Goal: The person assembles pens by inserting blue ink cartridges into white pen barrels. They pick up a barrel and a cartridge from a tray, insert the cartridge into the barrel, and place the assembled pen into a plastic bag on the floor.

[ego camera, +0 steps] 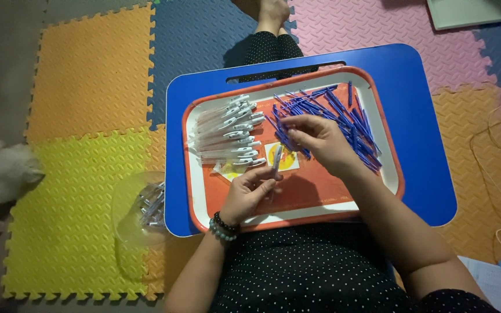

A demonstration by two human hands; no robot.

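Observation:
My left hand holds a clear pen barrel upright over the orange tray. My right hand reaches into a heap of several blue pen refills on the tray's right half, fingers pinching among them. On the tray's left half lies a pile of several clear pen barrels with white caps. The tray rests on a blue lap table across my legs.
A clear plastic bowl with several pens in it sits on the foam floor mats left of the lap table. A white furry thing lies at far left. Thin cords trail at right; papers sit at bottom right.

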